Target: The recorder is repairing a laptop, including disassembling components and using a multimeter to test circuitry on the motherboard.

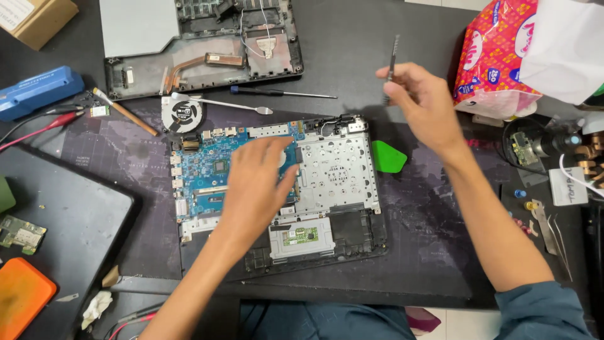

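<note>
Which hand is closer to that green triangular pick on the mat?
The right hand. It hovers above and just beyond the green pick, holding a thin tool. The left hand rests on the blue circuit board, farther off.

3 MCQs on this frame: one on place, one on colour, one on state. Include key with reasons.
1. Where does the left hand rest?
A. on the blue circuit board
B. on the tissue pack
C. on the loose fan

2. What colour is the pry pick beside the opened laptop?
A. red
B. green
C. white

3. What state is the right hand in?
A. flat on the mat
B. empty, open
C. raised, gripping a thin dark tool

Key: 1 A, the palm covers the board's right part. 2 B, it is bright green. 3 C, the fingers pinch the tool above the mat.
</note>
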